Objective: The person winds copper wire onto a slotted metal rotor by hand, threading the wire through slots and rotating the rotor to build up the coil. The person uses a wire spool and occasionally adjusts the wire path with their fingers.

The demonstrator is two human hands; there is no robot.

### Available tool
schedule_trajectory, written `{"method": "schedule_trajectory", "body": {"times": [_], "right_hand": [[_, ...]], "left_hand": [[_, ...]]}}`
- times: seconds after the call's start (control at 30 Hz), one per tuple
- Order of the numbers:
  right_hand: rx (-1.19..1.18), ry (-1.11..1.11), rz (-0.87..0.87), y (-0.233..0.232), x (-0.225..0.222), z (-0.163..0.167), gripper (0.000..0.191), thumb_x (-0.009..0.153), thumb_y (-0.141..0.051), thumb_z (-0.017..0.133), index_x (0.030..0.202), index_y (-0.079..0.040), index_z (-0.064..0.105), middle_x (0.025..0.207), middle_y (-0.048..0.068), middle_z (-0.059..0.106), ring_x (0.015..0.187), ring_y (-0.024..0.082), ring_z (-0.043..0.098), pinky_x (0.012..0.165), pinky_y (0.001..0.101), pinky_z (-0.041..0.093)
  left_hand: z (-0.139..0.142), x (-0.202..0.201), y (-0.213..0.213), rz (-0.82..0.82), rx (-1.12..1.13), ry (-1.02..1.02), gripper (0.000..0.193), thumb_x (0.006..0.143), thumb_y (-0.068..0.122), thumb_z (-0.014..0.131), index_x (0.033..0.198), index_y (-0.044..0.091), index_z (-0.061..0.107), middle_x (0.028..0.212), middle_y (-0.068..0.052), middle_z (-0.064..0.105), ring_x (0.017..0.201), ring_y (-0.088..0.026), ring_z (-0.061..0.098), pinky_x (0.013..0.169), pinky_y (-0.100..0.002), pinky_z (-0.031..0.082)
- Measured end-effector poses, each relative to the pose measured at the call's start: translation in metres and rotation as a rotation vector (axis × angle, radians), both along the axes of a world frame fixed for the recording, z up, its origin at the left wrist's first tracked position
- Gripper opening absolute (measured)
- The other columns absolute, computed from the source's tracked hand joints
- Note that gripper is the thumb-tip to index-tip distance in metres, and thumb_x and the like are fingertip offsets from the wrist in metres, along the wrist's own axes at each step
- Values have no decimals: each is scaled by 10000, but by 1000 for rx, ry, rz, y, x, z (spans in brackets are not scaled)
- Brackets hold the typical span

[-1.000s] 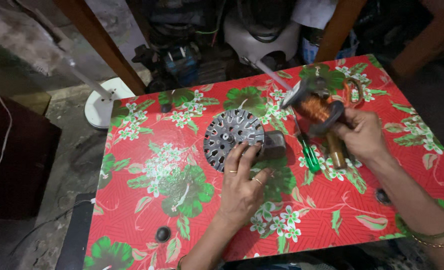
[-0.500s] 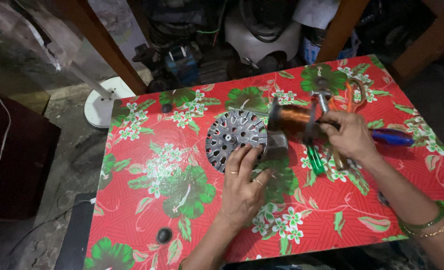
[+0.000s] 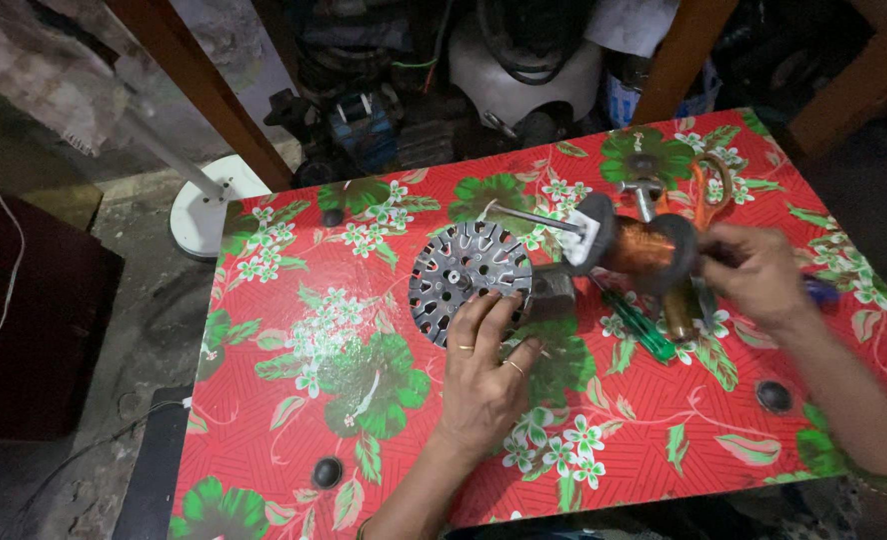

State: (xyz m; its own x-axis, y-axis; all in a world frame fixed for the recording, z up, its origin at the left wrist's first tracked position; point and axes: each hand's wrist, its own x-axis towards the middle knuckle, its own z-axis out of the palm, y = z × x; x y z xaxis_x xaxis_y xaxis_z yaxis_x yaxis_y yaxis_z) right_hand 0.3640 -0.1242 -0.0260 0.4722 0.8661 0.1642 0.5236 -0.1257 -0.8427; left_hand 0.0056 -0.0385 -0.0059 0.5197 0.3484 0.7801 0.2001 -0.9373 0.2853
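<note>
My left hand (image 3: 486, 368) rests flat on the table with its fingertips against the lower edge of a round grey slotted metal disc (image 3: 467, 274). A ring shows on two of its fingers. My right hand (image 3: 756, 270) holds a black spool wound with copper wire (image 3: 636, 244) above the table, with a thin metal shaft sticking out of the spool's left end toward the disc. A green-handled screwdriver (image 3: 644, 328) lies on the table below the spool.
The table carries a red cloth with green and white flowers (image 3: 364, 400). Orange-handled scissors (image 3: 709, 185) lie at the far right. Small black caps (image 3: 327, 471) (image 3: 773, 396) dot the cloth. A white round stand base (image 3: 209, 215) and dark machine parts sit on the floor beyond.
My right hand has turned the copper spool from end-on to lying sideways and shifted it right. The left hand and the disc have stayed in place.
</note>
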Motion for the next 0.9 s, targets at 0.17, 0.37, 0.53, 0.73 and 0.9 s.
{"method": "schedule_trajectory", "body": {"times": [0.17,0.37,0.53,0.73,0.9], "right_hand": [[53,73,163,-21,42,6,153,888,110,650,977,15,731,847,58,710,826,122,670,761,301,552],[-91,84,112,-28,42,0,260,830,122,653,1047,11,743,943,50,747,883,125,689,832,298,558],[-352,-35,-82,-21,28,12,339,874,52,709,1196,-45,741,1000,101,768,843,208,717,753,356,592],[-26,223,246,1,1,-4,359,841,65,694,1190,-14,730,991,59,742,845,98,666,742,280,545],[-74,219,217,8,-4,-8,310,857,91,662,1145,9,744,928,26,705,797,97,636,682,296,518]], "left_hand": [[-1,1,-1,17,0,-12,235,791,89,730,1022,46,731,1397,-210,554,1351,-414,501,1160,-582,415],[1,2,1,22,4,-9,277,740,77,707,1014,53,741,1385,-208,562,1339,-410,510,1159,-580,413],[2,1,0,29,0,0,279,747,76,709,1022,54,742,1378,-199,566,1340,-403,515,1160,-575,417],[1,1,-1,39,3,-7,265,773,68,722,1037,56,744,1378,-198,562,1341,-401,511,1164,-572,417],[2,1,-1,28,-17,-9,251,779,69,724,1029,52,740,1382,-198,565,1343,-403,511,1164,-577,417]]}}
